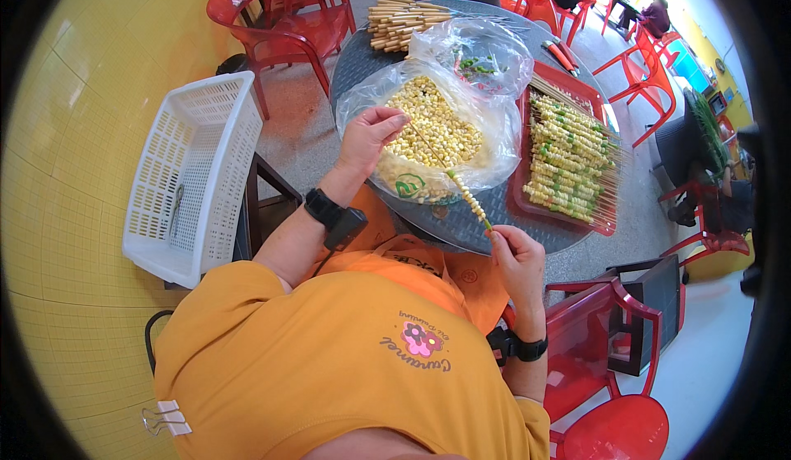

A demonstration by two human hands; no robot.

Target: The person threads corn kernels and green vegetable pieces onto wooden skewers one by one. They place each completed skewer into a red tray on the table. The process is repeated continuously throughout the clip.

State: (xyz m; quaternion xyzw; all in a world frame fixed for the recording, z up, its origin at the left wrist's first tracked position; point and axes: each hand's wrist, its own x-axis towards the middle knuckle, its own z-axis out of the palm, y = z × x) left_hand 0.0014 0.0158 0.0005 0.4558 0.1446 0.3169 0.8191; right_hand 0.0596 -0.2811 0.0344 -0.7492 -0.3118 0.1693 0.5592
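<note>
Between my two hands runs a thin skewer [467, 196] threaded with pale yellow corn kernels and a green piece near each end of the row. My left hand [369, 137] pinches the bare end of the stick above the corn. At the lower end, my right hand [518, 258] grips it by the green piece. Beneath the skewer, loose corn kernels [435, 123] fill an open clear plastic bag [500, 166] on the round table [432, 216]. To the right, a red tray [519, 197] holds many finished corn-and-green skewers [565, 157] laid side by side.
A second plastic bag [497, 36] with green pieces [479, 64] lies behind the corn. Wooden-handled skewers [405, 24] are piled at the back left, and red-handled tools [561, 57] lie at the back right. A white plastic basket [207, 126] and red chairs [290, 27] surround the table.
</note>
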